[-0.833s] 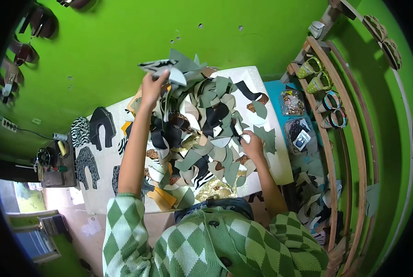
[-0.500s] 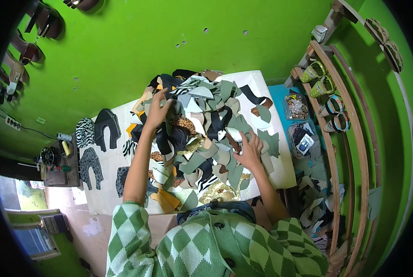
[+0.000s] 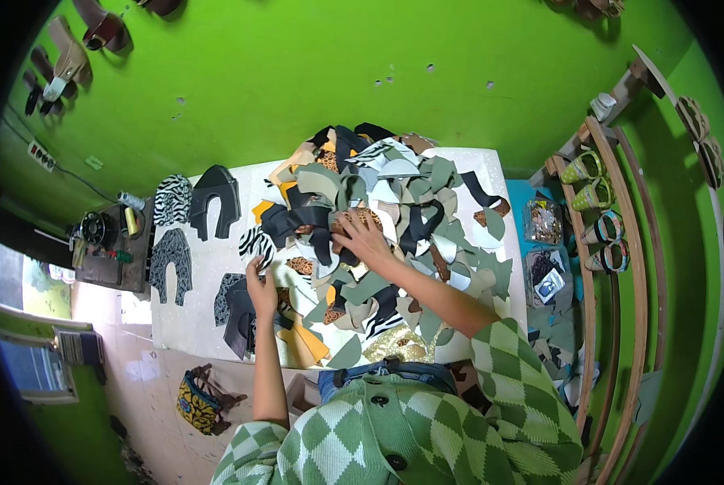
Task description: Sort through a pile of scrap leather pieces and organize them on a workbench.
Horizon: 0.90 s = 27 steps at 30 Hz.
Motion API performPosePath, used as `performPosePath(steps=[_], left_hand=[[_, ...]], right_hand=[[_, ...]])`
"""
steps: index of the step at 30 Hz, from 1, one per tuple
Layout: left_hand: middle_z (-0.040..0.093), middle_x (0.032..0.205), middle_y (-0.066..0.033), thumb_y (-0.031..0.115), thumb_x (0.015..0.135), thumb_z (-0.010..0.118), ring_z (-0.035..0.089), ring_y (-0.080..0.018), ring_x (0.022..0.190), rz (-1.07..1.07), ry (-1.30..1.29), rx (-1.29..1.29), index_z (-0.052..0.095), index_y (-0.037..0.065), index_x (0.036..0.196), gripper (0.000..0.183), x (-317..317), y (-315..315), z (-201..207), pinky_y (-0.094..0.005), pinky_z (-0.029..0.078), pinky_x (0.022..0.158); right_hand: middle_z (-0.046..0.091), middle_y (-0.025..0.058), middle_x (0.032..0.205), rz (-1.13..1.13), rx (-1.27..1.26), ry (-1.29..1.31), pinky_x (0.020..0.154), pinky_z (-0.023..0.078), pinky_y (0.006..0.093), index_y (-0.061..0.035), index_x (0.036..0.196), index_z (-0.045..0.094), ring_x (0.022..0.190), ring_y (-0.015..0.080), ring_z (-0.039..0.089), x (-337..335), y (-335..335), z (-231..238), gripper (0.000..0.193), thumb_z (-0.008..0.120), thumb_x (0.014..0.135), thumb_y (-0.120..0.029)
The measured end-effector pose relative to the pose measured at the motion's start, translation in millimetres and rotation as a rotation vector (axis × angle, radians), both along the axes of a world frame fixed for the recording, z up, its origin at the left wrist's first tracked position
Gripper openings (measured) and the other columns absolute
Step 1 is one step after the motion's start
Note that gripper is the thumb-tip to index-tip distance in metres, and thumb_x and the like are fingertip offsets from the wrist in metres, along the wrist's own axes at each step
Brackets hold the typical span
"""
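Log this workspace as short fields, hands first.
Left hand: at the lower edge of a zebra-print piece; grip unclear
Right hand: on the scrap heap; grip unclear
Surface: white table
Left of heap: black horseshoe-shaped piece, gray speckled piece
Right: wooden rack with yellow-green sandals
Floor: yellow-patterned bag

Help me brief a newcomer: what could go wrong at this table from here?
The right hand rests on a loose heap, so overlapping pieces might slide. The dark piece near the table's front edge could get knocked off by the left arm beside it. The zebra-print piece by the left hand might get mixed up with similar ones in the heap.
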<state>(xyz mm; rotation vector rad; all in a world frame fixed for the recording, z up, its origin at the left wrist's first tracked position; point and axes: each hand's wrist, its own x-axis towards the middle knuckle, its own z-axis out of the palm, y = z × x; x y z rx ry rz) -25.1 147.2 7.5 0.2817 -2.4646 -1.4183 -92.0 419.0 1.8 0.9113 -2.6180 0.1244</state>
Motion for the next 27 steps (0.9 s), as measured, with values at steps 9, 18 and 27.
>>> performPosePath(steps=[9, 18, 27], left_hand=[[0.051, 0.106, -0.0117, 0.001, 0.082, 0.051, 0.052, -0.0222, 0.096, 0.035, -0.015, -0.028, 0.052, 0.003, 0.112, 0.03, 29, -13, 8, -0.0303, 0.043, 0.079], [0.056, 0.104, -0.0092, 0.003, 0.083, 0.052, 0.054, -0.0182, 0.093, -0.047, -0.051, 0.034, 0.052, 0.003, 0.112, 0.029, 17, -3, 4, -0.0294, 0.042, 0.084], [0.054, 0.11, -0.0102, 0.005, 0.083, 0.053, 0.054, -0.0207, 0.096, -0.149, -0.149, 0.026, 0.052, 0.005, 0.114, 0.031, 15, 4, -22, -0.0303, 0.043, 0.082]], right_hand=[[0.062, 0.0007, 0.074, -0.068, -0.001, 0.002, 0.076, 0.037, 0.0365, -0.0165, 0.075, 0.064, 0.075, 0.0157, 0.061, -59, 40, 29, 0.012, 0.054, 0.073, -0.01], [0.066, 0.01, 0.092, -0.52, -0.126, 0.03, 0.08, 0.034, 0.037, -0.0128, 0.099, 0.065, 0.082, 0.0235, 0.061, -80, 134, 128, 0.044, 0.064, 0.058, 0.003], [0.065, 0.0136, 0.087, -0.787, -0.323, 0.041, 0.076, 0.035, 0.0372, -0.0093, 0.098, 0.064, 0.082, 0.0303, 0.06, -77, 176, 170, 0.028, 0.068, 0.072, -0.02]])
